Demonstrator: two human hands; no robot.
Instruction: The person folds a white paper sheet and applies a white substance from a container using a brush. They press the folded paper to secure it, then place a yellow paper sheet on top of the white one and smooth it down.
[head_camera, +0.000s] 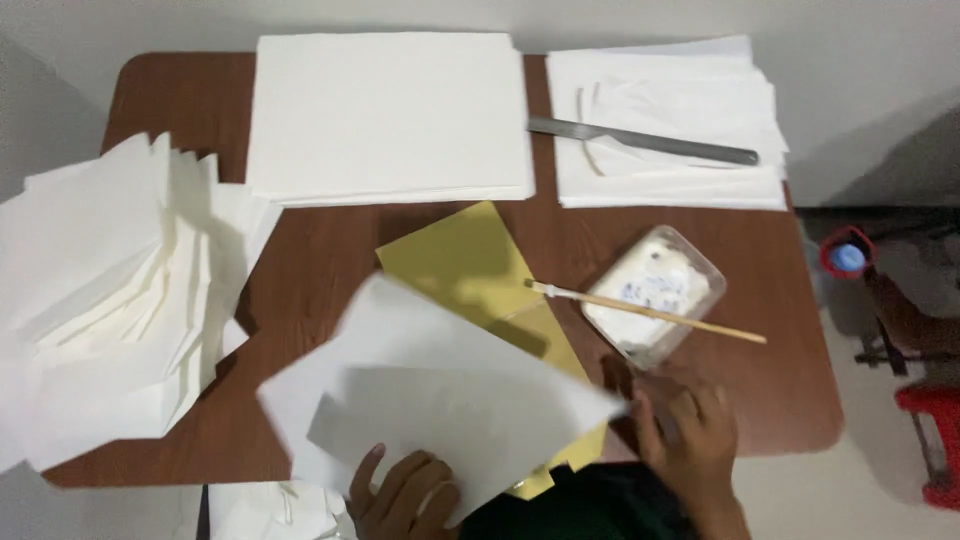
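Brown table (320, 260), left hand (405, 495) fingers curled under white sheet (430, 400), right hand (690, 435) fingers spread flat

head cam | looks steeply down, close over brown table (320, 260) | far edge at top

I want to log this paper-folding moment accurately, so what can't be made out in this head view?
- White sheet: motion-blurred, so its folds are unclear.
- Yellow board: lower part hidden under that sheet.
- Left hand: palm cut off by the bottom edge; its grip is unclear.
- Right hand: blurred; its contact with the sheet is unclear.
- Tub: contents too blurred to identify.
- Folded pile: cut off at the left edge.
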